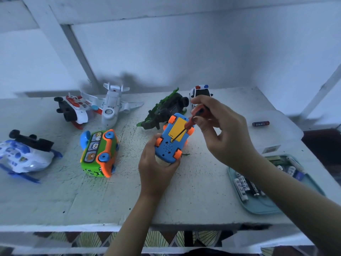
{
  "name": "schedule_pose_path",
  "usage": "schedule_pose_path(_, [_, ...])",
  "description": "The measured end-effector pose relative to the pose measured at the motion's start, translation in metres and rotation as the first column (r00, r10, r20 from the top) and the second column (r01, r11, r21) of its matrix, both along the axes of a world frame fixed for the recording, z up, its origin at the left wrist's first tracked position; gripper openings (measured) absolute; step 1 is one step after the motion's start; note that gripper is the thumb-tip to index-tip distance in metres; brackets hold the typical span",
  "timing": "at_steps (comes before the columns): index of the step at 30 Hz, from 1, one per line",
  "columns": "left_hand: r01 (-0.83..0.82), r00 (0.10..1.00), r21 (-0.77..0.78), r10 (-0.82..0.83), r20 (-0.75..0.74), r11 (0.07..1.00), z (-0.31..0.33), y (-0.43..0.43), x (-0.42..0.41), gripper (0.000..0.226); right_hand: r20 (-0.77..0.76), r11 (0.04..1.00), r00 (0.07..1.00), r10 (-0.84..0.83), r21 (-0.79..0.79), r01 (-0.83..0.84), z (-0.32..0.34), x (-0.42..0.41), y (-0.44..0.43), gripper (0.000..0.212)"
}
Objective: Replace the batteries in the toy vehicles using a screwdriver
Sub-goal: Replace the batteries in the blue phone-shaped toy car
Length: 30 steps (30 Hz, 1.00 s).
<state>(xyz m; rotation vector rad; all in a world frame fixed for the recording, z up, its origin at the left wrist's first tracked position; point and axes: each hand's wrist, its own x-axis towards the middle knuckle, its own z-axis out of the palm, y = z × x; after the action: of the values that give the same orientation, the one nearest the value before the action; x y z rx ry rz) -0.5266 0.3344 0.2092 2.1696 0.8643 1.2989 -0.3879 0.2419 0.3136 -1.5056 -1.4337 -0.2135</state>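
A blue toy car (168, 147) with orange wheels lies belly-up above the middle of the table, its yellow battery cover (177, 128) facing me. My left hand (156, 170) grips its near end from below. My right hand (219, 130) pinches a screwdriver (191, 121) with a red-and-black handle; the dark shaft slants down-left and its tip sits at the near edge of the yellow cover.
A green-and-orange toy bus (99, 153) lies on its side to the left. Further left is a blue-white helicopter (24, 154); behind are a red-white helicopter (73, 109), a white plane (112, 104), a dark green toy (166, 109) and a police car (201, 91). A teal tray (258, 206) of batteries sits right; a loose battery (260, 123) lies beyond.
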Motion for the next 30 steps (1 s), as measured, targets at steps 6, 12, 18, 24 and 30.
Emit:
schedule_pose_path(6, [0.003,1.000,-0.009,-0.003,0.002,1.000,-0.002,0.001,-0.001,0.064,0.024,1.000,1.000,0.001,0.014,-0.001,0.000,-0.001,-0.001,0.028])
schedule_pose_path(12, [-0.003,1.000,-0.006,0.003,0.019,1.000,0.000,-0.001,0.000,0.062,0.076,1.000,0.997,0.027,-0.014,-0.026,0.001,-0.002,-0.002,0.031])
schedule_pose_path(18, [-0.023,1.000,-0.006,0.023,0.002,1.000,-0.003,0.001,0.000,0.065,0.027,1.000,1.000,0.006,0.008,-0.006,0.008,-0.008,0.002,0.039])
schedule_pose_path(24, [-0.107,0.992,0.075,0.111,-0.054,0.991,-0.005,0.004,0.000,0.068,0.031,0.987,0.991,-0.131,0.101,0.127,0.014,-0.016,0.004,0.036])
schedule_pose_path(30, [-0.131,0.990,0.084,0.135,-0.050,0.988,-0.007,0.006,0.001,0.062,0.018,0.990,0.998,-0.064,0.128,0.061,0.009,-0.016,0.006,0.019])
